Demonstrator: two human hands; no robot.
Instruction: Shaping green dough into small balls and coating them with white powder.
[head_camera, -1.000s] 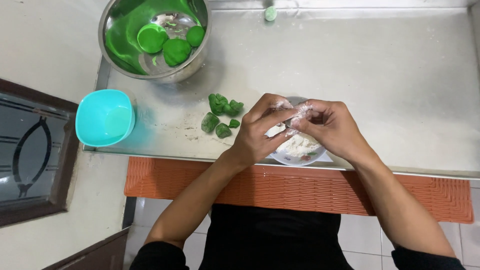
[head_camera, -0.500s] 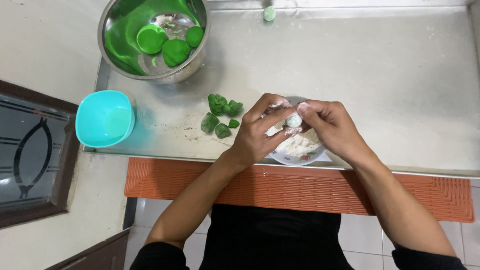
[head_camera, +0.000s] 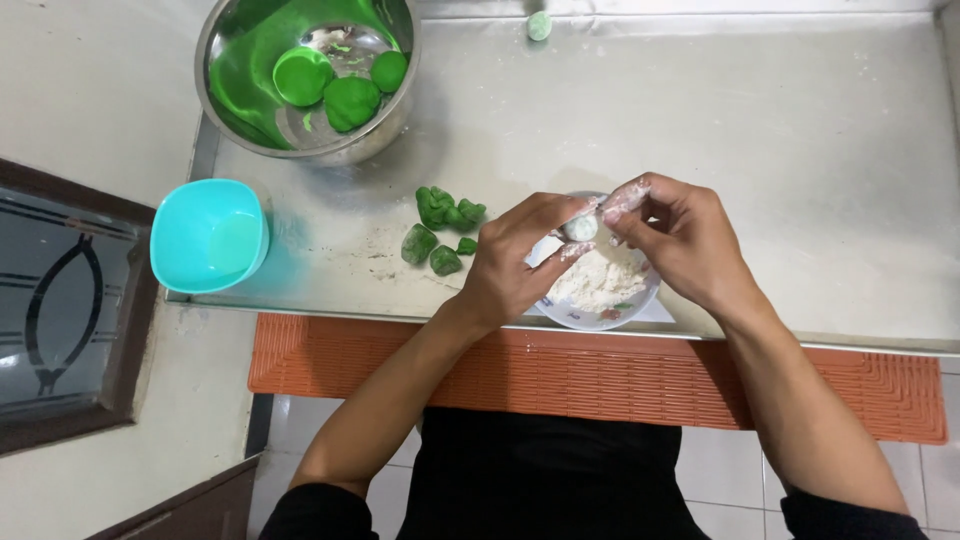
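Head view | left hand (head_camera: 520, 265) and right hand (head_camera: 685, 240) fingers pinch one floured ball (head_camera: 581, 228) | three green balls (head_camera: 350, 100) in steel bowl (head_camera: 225, 120)

Bare forearms both sides, black sleeves pushed up past the elbows. Black top below, plain, no print. Left hand (head_camera: 520, 262) dusted white at the fingertips, right hand (head_camera: 685, 238) floury too. No rings, no watch.
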